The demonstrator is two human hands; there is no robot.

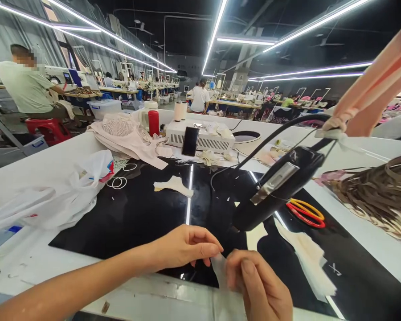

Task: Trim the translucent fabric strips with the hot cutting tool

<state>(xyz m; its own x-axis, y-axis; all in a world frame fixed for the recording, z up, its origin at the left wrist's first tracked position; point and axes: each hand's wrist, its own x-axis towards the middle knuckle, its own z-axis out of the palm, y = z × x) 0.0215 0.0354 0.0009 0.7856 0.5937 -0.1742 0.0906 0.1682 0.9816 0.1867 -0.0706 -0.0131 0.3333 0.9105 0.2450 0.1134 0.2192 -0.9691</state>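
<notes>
My left hand [194, 247] reaches in from the left, its thumb and forefinger closed at the upper edge of a thin, whitish, see-through piece of fabric [220, 272]. Close by on the right, the curled fingers of my right hand [262, 283] grip the same piece, with part of it hidden behind them. Beyond the hands lie a cream cut piece [173, 185] and a pale yellow one [256, 236] on the black board [137, 214]. A stack of white cut pieces [309, 263] rests to the right.
A black corded hand tool [277, 183] hangs from a pink cloth strip [370, 89] above the board. Red and yellow rings [306, 213] lie behind it. Around are a phone [190, 141], white box [203, 136], beige garment [130, 136], plastic bag [83, 191] and brown strap bundle [381, 191].
</notes>
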